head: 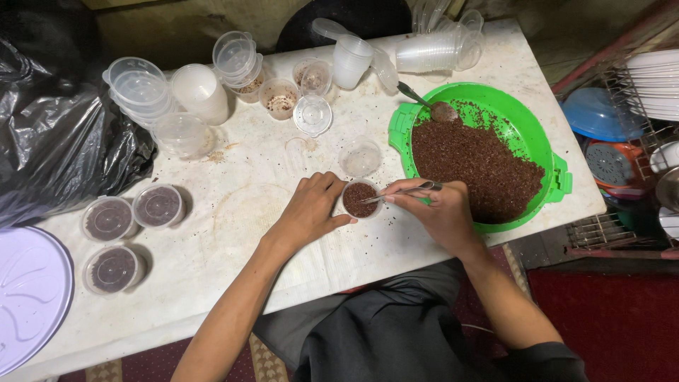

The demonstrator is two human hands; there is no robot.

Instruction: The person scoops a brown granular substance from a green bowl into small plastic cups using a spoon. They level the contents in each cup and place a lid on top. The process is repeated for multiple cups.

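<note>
Head view, looking down over the white worktop: nearest the body, the left hand curls around a small clear plastic cup filled with dark brown crumbly grains, fingers wrapped against its left wall, thumb by its near side. The right hand is closed in a pinch on a thin metal spoon, whose tip rests over the cup's fill. The cup stands on the worktop between the two hands, touching the left one.

It looks light, thin-walled and easily squashed, so a gentle grip low around the wall suits it best; the loose fill would spill if it tipped.

Just beyond on the right sits a green bowl holding more of the brown grains and a second spoon. To the left stand three lidded filled cups. Farthest back are stacks of empty cups and lids.
</note>
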